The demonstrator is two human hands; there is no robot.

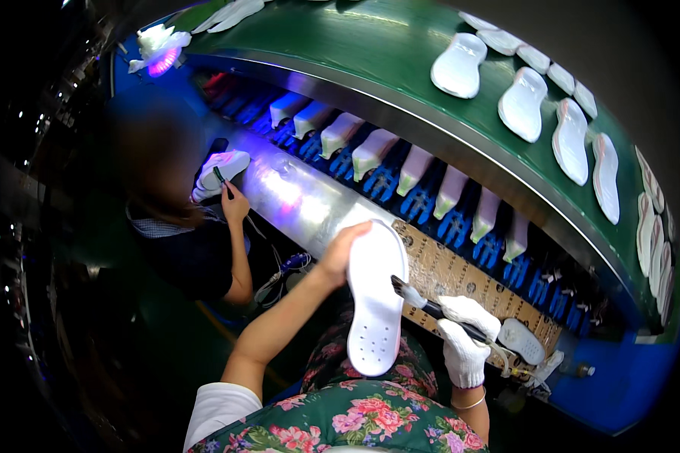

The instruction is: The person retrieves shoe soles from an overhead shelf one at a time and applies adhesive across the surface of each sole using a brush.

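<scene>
A white shoe sole (374, 294) with small holes near its lower end is held over my lap, its surface facing up. My bare left hand (341, 253) grips it by the upper left edge, the fingers partly hidden beneath it. In my right hand (465, 340), which wears a white knitted glove, is a brush (431, 307) with a dark handle. The dark bristle tip meets the right edge of the sole at mid-length; whether it presses on it I cannot tell.
Another sole (522, 341) lies on the cardboard-covered ledge (468, 291) at right. Beyond it, pale shoe uppers (372, 151) stand on blue holders. White soles (523, 104) rest on the green belt (370, 45) above. At left a co-worker's hand (236, 204) brushes a shoe (223, 170).
</scene>
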